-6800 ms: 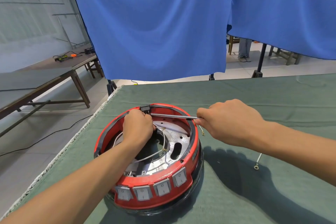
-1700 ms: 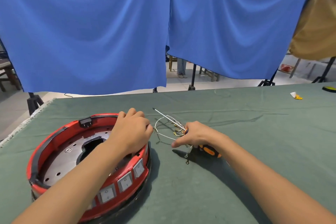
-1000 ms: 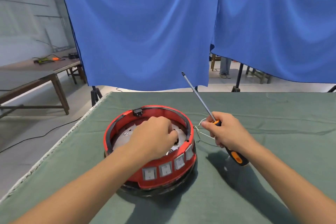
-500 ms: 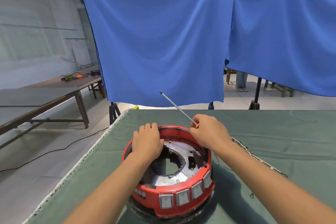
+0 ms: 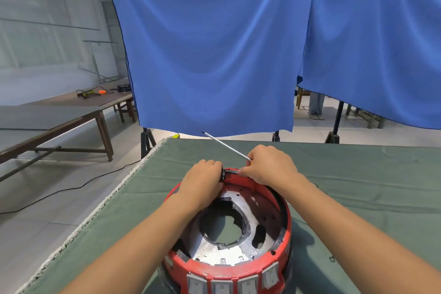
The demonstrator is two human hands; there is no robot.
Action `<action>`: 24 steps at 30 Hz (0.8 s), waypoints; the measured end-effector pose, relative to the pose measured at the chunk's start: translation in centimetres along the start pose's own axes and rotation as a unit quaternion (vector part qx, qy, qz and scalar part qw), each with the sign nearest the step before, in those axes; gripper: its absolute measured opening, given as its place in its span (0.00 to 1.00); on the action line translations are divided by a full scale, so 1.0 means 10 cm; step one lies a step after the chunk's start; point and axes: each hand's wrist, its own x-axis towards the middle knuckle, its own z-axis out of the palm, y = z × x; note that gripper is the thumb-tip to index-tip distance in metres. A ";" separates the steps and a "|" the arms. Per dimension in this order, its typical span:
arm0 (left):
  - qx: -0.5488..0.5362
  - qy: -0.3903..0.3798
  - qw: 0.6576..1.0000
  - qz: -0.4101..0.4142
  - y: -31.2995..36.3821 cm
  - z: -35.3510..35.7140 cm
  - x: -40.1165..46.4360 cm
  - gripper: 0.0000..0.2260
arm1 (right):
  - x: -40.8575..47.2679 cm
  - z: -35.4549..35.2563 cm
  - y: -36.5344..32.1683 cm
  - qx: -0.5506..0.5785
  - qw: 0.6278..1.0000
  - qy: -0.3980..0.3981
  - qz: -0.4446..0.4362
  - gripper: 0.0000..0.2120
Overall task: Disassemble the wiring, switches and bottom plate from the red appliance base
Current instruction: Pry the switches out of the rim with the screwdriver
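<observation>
The red appliance base (image 5: 287, 224) lies upside down on the green table cloth (image 5: 358, 174). A silver bottom plate (image 5: 253, 207) with a large round hole sits inside it. Several grey rocker switches (image 5: 222, 285) line its near rim. My left hand (image 5: 202, 181) rests on the far rim, its fingers pinching a small black part (image 5: 224, 172) there. My right hand (image 5: 269, 167) holds a screwdriver whose shaft (image 5: 224, 144) points up and to the left, and its fingertips touch the same black part.
Blue curtains (image 5: 214, 43) hang behind the table. A wooden bench (image 5: 59, 112) with tools stands at the left, and a cable (image 5: 71, 188) runs over the floor. The table's left edge (image 5: 107, 203) is close to the base. A small wire piece (image 5: 331, 259) lies at the right.
The wire bundle has been taken out and laid to the right. My right hand picked the screwdriver up and came to the far rim. My left hand moved onto the black part.
</observation>
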 end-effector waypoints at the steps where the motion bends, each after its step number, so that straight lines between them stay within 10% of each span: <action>1: 0.017 0.001 1.000 0.004 0.01 0.01 0.00 0.07 | 0.02 0.01 -0.04 -0.008 1.000 -0.002 -0.003 0.15; 24: 0.028 0.015 0.999 0.001 -0.05 -0.01 0.08 0.12 | -0.03 0.15 -0.01 -0.030 0.997 0.062 0.017 0.17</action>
